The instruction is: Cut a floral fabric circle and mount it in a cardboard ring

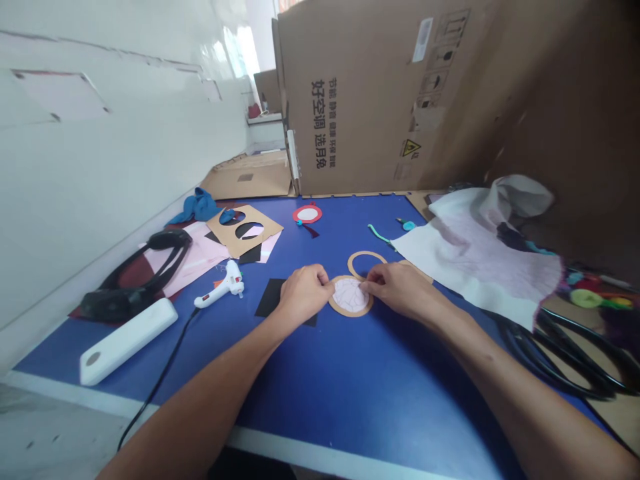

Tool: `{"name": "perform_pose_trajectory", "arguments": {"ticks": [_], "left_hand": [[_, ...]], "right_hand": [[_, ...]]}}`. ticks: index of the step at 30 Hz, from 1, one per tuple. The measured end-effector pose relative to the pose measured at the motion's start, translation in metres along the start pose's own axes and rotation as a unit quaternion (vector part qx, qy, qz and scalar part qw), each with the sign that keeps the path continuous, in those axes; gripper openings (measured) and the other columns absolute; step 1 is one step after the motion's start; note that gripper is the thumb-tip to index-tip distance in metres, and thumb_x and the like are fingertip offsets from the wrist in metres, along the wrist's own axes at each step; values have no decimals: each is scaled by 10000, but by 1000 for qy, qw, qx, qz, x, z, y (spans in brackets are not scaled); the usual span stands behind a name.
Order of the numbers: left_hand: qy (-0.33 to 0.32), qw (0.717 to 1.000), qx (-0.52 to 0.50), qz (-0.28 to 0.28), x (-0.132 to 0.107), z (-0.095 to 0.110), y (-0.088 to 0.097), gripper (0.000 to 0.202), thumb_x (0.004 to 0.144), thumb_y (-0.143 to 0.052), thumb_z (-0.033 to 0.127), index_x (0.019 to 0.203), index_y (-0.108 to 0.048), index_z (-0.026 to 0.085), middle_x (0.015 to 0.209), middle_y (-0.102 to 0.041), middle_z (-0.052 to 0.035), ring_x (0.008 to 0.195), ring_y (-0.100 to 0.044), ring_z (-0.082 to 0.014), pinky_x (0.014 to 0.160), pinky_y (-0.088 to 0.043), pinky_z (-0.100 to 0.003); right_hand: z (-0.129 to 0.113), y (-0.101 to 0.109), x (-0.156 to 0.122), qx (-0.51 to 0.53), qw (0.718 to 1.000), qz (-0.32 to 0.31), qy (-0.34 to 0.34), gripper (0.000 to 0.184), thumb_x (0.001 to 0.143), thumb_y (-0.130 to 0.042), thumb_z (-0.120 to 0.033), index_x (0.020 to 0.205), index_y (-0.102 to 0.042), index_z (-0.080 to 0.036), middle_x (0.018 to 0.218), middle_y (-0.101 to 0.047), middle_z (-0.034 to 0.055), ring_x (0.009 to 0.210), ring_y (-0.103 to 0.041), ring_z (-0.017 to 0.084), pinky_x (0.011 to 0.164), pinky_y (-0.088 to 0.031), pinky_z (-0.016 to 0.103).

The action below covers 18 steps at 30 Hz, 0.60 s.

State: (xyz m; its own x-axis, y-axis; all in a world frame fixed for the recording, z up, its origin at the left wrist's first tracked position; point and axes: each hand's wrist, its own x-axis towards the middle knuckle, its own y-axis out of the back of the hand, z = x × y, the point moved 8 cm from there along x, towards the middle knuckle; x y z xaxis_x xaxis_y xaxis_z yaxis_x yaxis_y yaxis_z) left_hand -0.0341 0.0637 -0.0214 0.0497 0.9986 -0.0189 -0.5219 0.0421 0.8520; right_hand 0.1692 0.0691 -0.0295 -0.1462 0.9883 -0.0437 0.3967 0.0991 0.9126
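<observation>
left hand (304,295) | right hand (397,288) | palms down | both grips pinching pink paper disc (350,295)

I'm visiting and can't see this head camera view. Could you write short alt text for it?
A left hand and right hand touch a cardboard ring filled with veined pink paper on a blue table, near a second cardboard ring and a white glue gun.

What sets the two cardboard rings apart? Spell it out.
The near ring is filled with a pale pink, veined sheet; the far ring is open, with the blue tabletop showing through. The left hand and right hand hold the near ring, while the far ring lies just beyond it. Both are round, tan cardboard and similar in size.
</observation>
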Motion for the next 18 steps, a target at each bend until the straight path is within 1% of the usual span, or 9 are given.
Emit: {"name": "perform_pose_trajectory", "arguments": {"ticks": [4, 7, 10, 12, 14, 16, 18], "left_hand": [[-21, 999, -41, 12, 4, -3, 4, 59, 822, -656, 230, 767, -662, 248, 786, -740, 7, 748, -661, -194, 658, -424, -319], [-39, 997, -64, 27, 8, -6, 9, 68, 847, -648, 198, 808, -685, 238, 764, -727, 7, 724, -655, -187, 664, -460, -313], [-72, 994, -56, 64, 7, -2, 19, 123, 880, -635, 149, 910, -731, 218, 858, -760, -20, 788, -683, -195, 727, -511, -325], [-115, 988, -34, 92, 2, 7, 26, 194, 910, -600, 114, 996, -751, 200, 992, -780, -55, 867, -706, -207, 816, -550, -356], [-171, 979, -13, 106, -5, 18, 30, 277, 937, -541, 78, 1068, -757, 190, 1116, -780, -80, 984, -722, -228, 918, -572, -397], [-221, 970, 8, 105, -13, 27, 31, 356, 925, -494, 25, 1091, -762, 191, 1165, -782, -80, 1092, -719, -247, 997, -575, -429], [-263, 960, 27, 94, -20, 35, 28, 400, 889, -481, -18, 1067, -771, 193, 1161, -793, -73, 1137, -716, -255, 1035, -576, -443]], "right_hand": [[0, 1, -2, -5, 1000, -2, -4, 153, 956, -707, -332, 903, -810, -232, 885, -818, 47, 818, -726, 216, 627, -381, 275], [-1, 3, -3, 0, 1000, 0, -9, 160, 955, -700, -322, 893, -812, -227, 851, -810, 42, 787, -716, 210, 604, -371, 274], [-3, 3, -4, 5, 1000, 2, -7, 166, 952, -690, -311, 870, -807, -226, 812, -798, 33, 760, -706, 201, 589, -361, 273], [-2, 3, -3, 5, 1000, 6, -8, 160, 948, -684, -304, 878, -809, -233, 828, -803, 30, 775, -709, 201, 589, -355, 272], [-2, 4, -3, 6, 1000, 10, -9, 160, 946, -677, -295, 879, -810, -236, 839, -806, 31, 787, -711, 202, 591, -350, 273], [-2, 5, -2, 8, 1000, 11, -9, 164, 944, -672, -286, 871, -810, -235, 834, -804, 33, 784, -710, 201, 593, -347, 273], [-2, 5, -2, 13, 1000, 11, -8, 167, 944, -671, -281, 870, -811, -233, 828, -804, 33, 778, -709, 198, 594, -349, 272]]}}
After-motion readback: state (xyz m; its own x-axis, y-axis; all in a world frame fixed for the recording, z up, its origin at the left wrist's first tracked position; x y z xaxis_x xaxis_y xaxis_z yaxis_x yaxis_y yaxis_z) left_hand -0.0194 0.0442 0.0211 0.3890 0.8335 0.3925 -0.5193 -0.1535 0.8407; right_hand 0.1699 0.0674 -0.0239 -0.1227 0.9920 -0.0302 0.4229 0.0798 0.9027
